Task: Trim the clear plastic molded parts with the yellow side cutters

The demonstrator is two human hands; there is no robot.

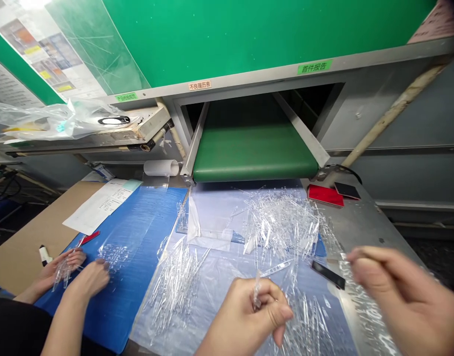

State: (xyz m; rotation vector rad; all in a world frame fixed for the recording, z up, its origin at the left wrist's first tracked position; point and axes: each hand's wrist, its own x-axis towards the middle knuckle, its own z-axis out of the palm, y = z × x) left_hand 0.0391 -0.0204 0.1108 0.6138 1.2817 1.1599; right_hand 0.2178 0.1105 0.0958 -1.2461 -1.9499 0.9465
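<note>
My left hand (249, 316) is at the bottom centre, pinching a small bunch of clear plastic strips (256, 292) in its fingers. My right hand (393, 291) is at the lower right, with its fingertips closed on a thin clear strip (336, 259). A black flat bar (328, 274) lies just left of those fingertips. Loose heaps of clear strips (282, 227) cover a plastic sheet (215, 296) between and ahead of my hands. A co-worker's two hands (74, 272) handle similar clear pieces on a blue sheet (145, 237) to the left.
A green conveyor belt (254, 153) comes out of a grey housing ahead. Red and black pads (325, 195) lie on the steel surface at the right. Papers (101, 207), a marker (45, 255) and a plastic bag (45, 121) sit to the left.
</note>
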